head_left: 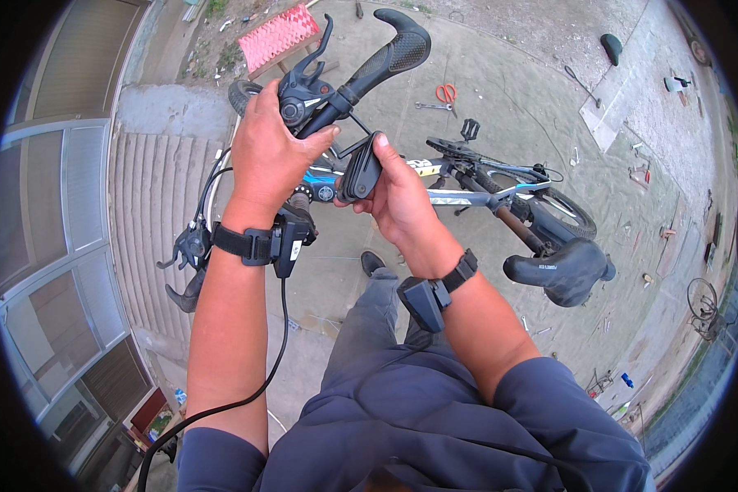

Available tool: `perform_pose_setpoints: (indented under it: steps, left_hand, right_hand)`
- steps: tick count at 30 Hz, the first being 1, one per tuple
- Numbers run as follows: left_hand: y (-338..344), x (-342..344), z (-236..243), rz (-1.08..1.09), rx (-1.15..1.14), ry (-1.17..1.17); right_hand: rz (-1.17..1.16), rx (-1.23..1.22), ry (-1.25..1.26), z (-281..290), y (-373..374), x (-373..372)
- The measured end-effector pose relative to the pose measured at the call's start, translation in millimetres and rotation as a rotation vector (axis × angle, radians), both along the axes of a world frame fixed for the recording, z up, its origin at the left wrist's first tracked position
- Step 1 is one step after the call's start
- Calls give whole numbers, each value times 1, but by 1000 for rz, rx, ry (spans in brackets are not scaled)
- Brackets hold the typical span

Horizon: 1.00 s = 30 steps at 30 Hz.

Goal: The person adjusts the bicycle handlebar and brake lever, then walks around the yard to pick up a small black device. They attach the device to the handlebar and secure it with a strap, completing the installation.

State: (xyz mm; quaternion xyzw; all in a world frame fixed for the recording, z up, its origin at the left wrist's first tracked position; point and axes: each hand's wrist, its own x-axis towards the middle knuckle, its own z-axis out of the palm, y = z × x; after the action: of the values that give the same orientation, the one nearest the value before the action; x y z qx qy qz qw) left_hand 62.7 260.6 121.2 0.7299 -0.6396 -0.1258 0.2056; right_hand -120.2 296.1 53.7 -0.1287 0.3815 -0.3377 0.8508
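Note:
My left hand [262, 160] is wrapped round the shifter and brake lever unit [301, 100] on the bicycle's handlebar, with the brake lever [318, 51] pointing away from me. Beside it on the bar sits a black rubber grip [395, 59] with a curved end. In my right hand [402, 197] is a black folding hex key set [359, 174], pinched between thumb and fingers. One key is folded out toward the bar by the grip; whether its tip sits in a bolt I cannot tell. The blue, black and white bicycle frame [459, 198] extends to the right behind my hands.
The black saddle [553, 275] juts out right of my right forearm. Beyond the frame, orange-handled scissors [446, 94] and a wrench [431, 106] lie on the ground mat. A pink woven stool [279, 37] stands far left. Ridged concrete [160, 189] and a windowed wall run along the left.

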Motion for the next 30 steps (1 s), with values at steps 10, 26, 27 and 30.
perform_pose_setpoints:
  steps: [10, 26, 27, 30]
  left_hand:
    - [2, 1, -4, 6, -32, -24]
    - [0, 2, -2, -5, -21, -26]
    - [0, 2, -2, -8, -19, -19]
    - [1, 1, -3, -7, -38, -29]
  right_hand:
    - [-167, -251, 130, 17, 49, -5]
    - [-46, -860, 1032, 4, 26, 19]
    - [-34, -935, 1101, 4, 22, 15]
    - [45, -1066, 1312, 10, 17, 4]
